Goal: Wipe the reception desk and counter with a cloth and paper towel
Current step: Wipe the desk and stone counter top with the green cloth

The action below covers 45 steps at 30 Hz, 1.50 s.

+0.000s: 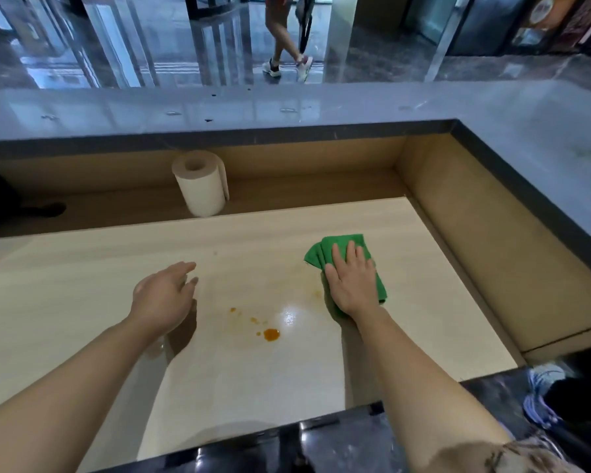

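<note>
A folded green cloth [331,249] lies on the pale wooden desk [82,295], right of centre. My right hand [352,281] presses flat on top of it, fingers spread. My left hand [166,295] hovers just above the desk to the left, fingers loosely apart and holding nothing. Orange spill drops [271,334] sit on the desk between my hands, with a faint orange smear toward the cloth. A white paper towel roll [202,186] stands upright on the lower shelf at the back. The grey stone counter [287,107] runs above, with small droplets and dark specks on it.
The counter turns and continues along the right side [533,158], with brown panel walls below it. A dark object [0,203] sits at the far left of the shelf. Beyond the counter a person [287,39] walks across the glossy lobby floor. Shoes [543,394] show at lower right.
</note>
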Available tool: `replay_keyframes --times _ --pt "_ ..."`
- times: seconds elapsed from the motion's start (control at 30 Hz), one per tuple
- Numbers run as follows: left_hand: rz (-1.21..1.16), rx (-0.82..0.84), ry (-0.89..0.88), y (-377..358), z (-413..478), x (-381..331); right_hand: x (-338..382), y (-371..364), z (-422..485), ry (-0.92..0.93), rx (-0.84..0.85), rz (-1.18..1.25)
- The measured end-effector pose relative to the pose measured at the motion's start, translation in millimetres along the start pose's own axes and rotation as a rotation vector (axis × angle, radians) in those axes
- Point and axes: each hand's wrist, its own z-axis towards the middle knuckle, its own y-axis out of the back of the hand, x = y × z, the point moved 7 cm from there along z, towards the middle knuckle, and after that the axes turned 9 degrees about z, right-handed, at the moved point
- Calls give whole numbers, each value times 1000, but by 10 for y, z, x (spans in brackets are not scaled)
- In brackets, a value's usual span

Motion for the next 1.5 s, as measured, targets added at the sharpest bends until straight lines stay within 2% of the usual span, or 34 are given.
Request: replay_keyframes --times 0.17,0.3,0.43,0.53,0.6,0.7,0.77,0.9,0.97,1.03,1.1,1.2,1.27,1.37,1.5 --pt "81 -6 -19 29 -56 75 941 -399 -53 214 166 -62" --pt "110 -16 -35 1 -28 -48 570 -256 23 261 161 -112" --pt "112 -10 -25 -59 19 -148 -738 279 149 19 20 -154" --pt "121 4 -13 -100 21 -252 -1543 563 5 -183 -16 -136" --pt "111 4 -6 -116 -7 -306 -1681 611 -99 -251 -60 -125" --pt "105 5 16 -132 -61 -340 -1374 523 -243 -269 -88 -160" --pt "100 5 28 -127 -101 -351 -888 342 -381 -179 -59 -164" --pt "89 9 54 -119 -232 -339 190 -190 -707 144 54 -87" --pt "74 3 62 -104 -299 -270 293 -277 -747 223 104 -80" --pt "39 4 76 -115 -378 -214 14 -174 -718 252 100 -90" --pt "-27 -4 94 -138 -470 -192 -518 46 -698 196 22 -104" --pt "-136 -9 126 -176 -598 -185 -1480 403 -763 -4 -83 -127" --pt "-167 -10 139 -192 -689 -165 -1854 562 -856 -122 -116 -110" --pt "-181 -11 153 -189 -806 -108 -1798 514 -979 -260 -150 -100" --pt "-199 -23 161 -136 -909 -64 -932 121 -1301 -289 -150 -109"
